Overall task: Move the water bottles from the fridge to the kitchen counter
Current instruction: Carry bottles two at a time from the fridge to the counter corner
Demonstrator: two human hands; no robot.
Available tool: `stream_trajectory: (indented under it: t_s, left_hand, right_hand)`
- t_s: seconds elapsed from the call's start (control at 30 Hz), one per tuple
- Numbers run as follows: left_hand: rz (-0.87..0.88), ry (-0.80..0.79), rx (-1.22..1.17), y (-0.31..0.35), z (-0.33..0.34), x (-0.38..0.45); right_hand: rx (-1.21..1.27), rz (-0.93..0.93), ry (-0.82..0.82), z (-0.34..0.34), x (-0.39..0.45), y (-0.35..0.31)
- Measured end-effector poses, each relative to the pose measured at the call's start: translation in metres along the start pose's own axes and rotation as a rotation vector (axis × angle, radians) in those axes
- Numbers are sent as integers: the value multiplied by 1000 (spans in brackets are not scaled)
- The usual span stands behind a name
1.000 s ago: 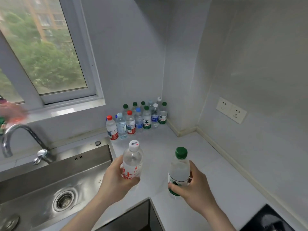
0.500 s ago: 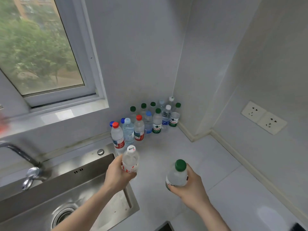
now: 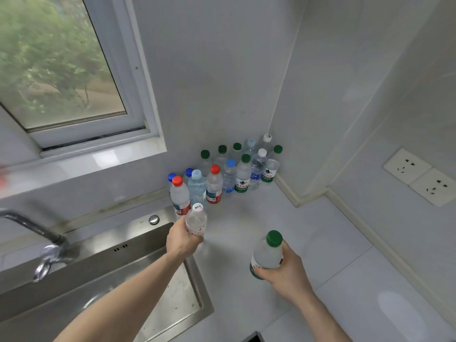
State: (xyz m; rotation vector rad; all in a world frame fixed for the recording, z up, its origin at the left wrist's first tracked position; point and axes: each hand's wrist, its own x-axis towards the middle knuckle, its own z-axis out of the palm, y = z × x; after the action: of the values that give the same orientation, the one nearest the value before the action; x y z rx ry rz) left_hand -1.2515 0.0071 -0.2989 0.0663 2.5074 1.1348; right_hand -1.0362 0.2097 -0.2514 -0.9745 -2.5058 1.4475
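Observation:
My left hand (image 3: 181, 239) grips a white-capped water bottle (image 3: 196, 219) with a red-and-white label, held just in front of the red-capped bottle (image 3: 179, 195) at the near left end of the group. My right hand (image 3: 286, 271) grips a green-capped water bottle (image 3: 267, 253) over the white counter (image 3: 333, 243), nearer to me. Several bottles (image 3: 229, 169) with red, blue, green and white caps stand in two rows along the wall, running into the corner.
A steel sink (image 3: 123, 275) lies at the left with its faucet (image 3: 47, 245) at the back. The window (image 3: 61, 70) and its sill are above it. Two wall sockets (image 3: 419, 176) sit on the right wall.
Both hands have carried their bottles forward toward the rows at the wall. The left bottle now sits close to the red-capped one. The view has moved in over the counter.

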Motion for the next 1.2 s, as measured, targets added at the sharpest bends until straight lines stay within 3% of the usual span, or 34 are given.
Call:
stream_trajectory:
  t_s: [0.3,0.6,0.93,1.2]
  left_hand:
    - [-71,94,-107,1,8,34]
    - [-60,62,107,-5,-6,49]
    - [105,103,66,-11,-21,43]
    - [91,141,-3,-10,-17,49]
  right_hand:
    - [-15,-30,-3,25,48,-10]
    - [-52,-43,-19,67,97,-32]
    - [-157,-27,-96,119,145,-65]
    - [-124,5,-112,148,166,-78]
